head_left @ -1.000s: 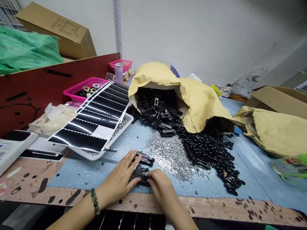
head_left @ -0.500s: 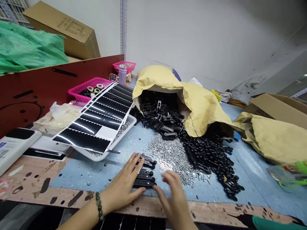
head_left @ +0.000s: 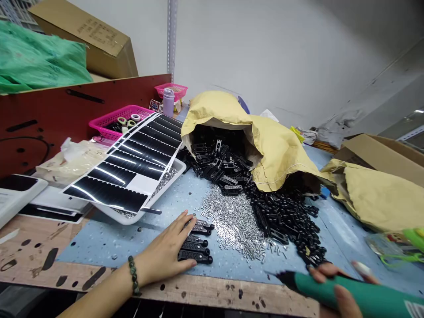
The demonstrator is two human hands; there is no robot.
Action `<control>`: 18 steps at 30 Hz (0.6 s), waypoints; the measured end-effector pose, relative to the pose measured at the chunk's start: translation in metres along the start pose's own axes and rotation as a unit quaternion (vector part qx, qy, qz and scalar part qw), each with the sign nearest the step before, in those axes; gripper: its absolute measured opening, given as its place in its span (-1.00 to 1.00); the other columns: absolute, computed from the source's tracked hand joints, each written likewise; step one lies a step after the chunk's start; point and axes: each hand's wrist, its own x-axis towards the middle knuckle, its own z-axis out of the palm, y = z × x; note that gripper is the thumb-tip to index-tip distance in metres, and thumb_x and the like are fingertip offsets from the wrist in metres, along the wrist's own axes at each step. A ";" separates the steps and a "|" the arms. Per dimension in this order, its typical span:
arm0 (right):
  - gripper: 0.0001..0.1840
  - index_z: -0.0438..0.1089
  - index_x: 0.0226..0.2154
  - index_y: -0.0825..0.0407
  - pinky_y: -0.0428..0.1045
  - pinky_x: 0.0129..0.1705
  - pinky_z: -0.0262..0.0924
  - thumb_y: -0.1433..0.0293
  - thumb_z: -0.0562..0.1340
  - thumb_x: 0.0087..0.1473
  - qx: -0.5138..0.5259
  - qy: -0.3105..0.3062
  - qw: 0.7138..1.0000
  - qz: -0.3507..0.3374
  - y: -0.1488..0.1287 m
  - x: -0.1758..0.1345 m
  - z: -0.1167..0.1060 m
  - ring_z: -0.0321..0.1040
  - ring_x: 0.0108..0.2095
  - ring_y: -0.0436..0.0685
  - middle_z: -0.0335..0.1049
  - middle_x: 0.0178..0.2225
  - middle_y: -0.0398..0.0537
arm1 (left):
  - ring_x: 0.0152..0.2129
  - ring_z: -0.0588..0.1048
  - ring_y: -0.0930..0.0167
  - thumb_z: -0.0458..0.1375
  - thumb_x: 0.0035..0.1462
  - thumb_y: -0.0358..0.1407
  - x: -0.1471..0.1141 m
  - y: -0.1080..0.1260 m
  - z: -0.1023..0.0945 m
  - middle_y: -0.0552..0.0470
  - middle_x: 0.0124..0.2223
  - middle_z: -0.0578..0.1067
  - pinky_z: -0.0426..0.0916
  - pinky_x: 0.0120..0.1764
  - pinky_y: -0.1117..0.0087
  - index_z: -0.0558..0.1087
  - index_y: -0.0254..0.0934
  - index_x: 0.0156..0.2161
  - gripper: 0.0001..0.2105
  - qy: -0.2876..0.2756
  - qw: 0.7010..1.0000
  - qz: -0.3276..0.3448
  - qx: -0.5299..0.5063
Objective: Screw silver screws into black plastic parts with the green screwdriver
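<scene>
My left hand (head_left: 168, 249), with a dark bead bracelet at the wrist, lies flat with fingers stretched over a short row of black perforated plastic pieces (head_left: 195, 255). Its fingertips cover their left ends. At the lower right, my right hand (head_left: 344, 287) is wrapped round a green electric screwdriver (head_left: 371, 295), whose black nose and thin bit point left. Beyond the black pieces spreads a heap of small silver screws and nuts (head_left: 235, 221). Dark plastic parts (head_left: 288, 221) are piled to the right of it.
Yellow paper sacks (head_left: 278, 150) spill black parts at the back. A white tray (head_left: 132, 218) of small metal pieces carries black sticker sheets (head_left: 132, 163). A pink basket (head_left: 102, 121) stands behind, along a red partition (head_left: 59, 119). Another sack (head_left: 380, 194) lies at the right.
My right hand has left the black pieces, moved right and taken hold of the green electric screwdriver. My left hand stays on the pieces. The view has shifted slightly.
</scene>
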 end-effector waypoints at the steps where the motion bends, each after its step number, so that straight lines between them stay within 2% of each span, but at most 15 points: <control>1: -0.56 0.39 -0.19 -0.22 0.31 -0.20 0.23 0.35 0.40 -0.20 0.018 -0.047 0.998 0.028 -0.001 -0.007 0.020 0.29 -0.39 0.18 0.32 -0.32 -0.03 | 0.28 -0.12 0.11 0.15 0.09 0.01 0.000 0.000 0.001 -0.15 0.36 -0.12 0.07 0.19 -0.02 -0.24 -0.20 0.34 -0.12 0.004 1.000 -0.001 0.002; 3: -0.63 0.35 -0.22 -0.13 0.25 -0.18 0.27 0.36 0.37 -0.15 0.075 -0.086 0.993 0.007 -0.001 -0.019 0.062 0.34 -0.36 0.14 0.36 -0.29 -0.08 | 0.27 -0.11 0.11 0.17 0.09 -0.03 -0.001 0.001 0.002 -0.15 0.36 -0.13 0.06 0.19 -0.01 -0.20 -0.20 0.33 -0.15 0.018 1.000 0.004 0.002; 4: -0.66 0.31 -0.19 -0.11 0.23 -0.18 0.28 0.35 0.33 -0.07 0.102 -0.128 0.987 0.006 0.000 -0.024 0.082 0.37 -0.32 0.14 0.39 -0.26 -0.08 | 0.27 -0.11 0.11 0.17 0.09 -0.05 -0.001 0.001 0.003 -0.14 0.36 -0.13 0.06 0.20 -0.01 -0.19 -0.19 0.33 -0.16 0.025 1.000 0.010 0.000; 6: -0.73 0.25 -0.15 -0.07 0.20 -0.20 0.29 0.36 0.24 0.04 0.150 -0.182 0.972 -0.006 0.004 -0.032 0.117 0.38 -0.38 0.11 0.41 -0.39 -0.14 | 0.27 -0.10 0.12 0.17 0.11 -0.07 0.000 0.000 0.004 -0.10 0.36 -0.11 0.05 0.20 -0.01 -0.18 -0.16 0.33 -0.19 0.034 0.999 0.024 -0.008; 9: -0.81 0.22 -0.19 -0.05 0.08 -0.31 0.28 0.42 0.18 0.09 0.187 -0.223 0.957 -0.018 0.012 -0.039 0.153 0.23 -0.57 0.00 0.23 -0.60 -0.30 | 0.27 -0.08 0.13 0.16 0.12 -0.06 0.000 -0.001 0.004 -0.09 0.36 -0.06 0.04 0.21 0.00 -0.17 -0.14 0.33 -0.20 0.029 0.999 0.028 -0.014; 13: -0.88 0.18 -0.23 -0.04 -0.02 -0.45 0.18 0.41 0.14 0.14 0.185 -0.264 0.946 -0.018 0.023 -0.045 0.172 0.14 -0.63 -0.02 0.14 -0.63 -0.33 | 0.26 -0.03 0.11 0.19 0.09 -0.08 0.000 -0.001 0.004 -0.10 0.35 -0.02 0.04 0.21 -0.02 -0.15 -0.12 0.33 -0.19 0.030 0.999 0.029 -0.029; 18: -0.84 0.16 -0.19 -0.03 -0.02 -0.45 0.17 0.40 0.15 0.15 0.164 -0.318 0.934 0.000 0.035 -0.046 0.174 0.18 -0.61 -0.02 0.16 -0.61 -0.33 | 0.25 -0.01 0.10 0.22 0.07 -0.11 0.000 -0.001 0.006 -0.09 0.34 0.00 0.05 0.20 -0.02 -0.15 -0.11 0.33 -0.17 0.039 0.998 0.028 -0.040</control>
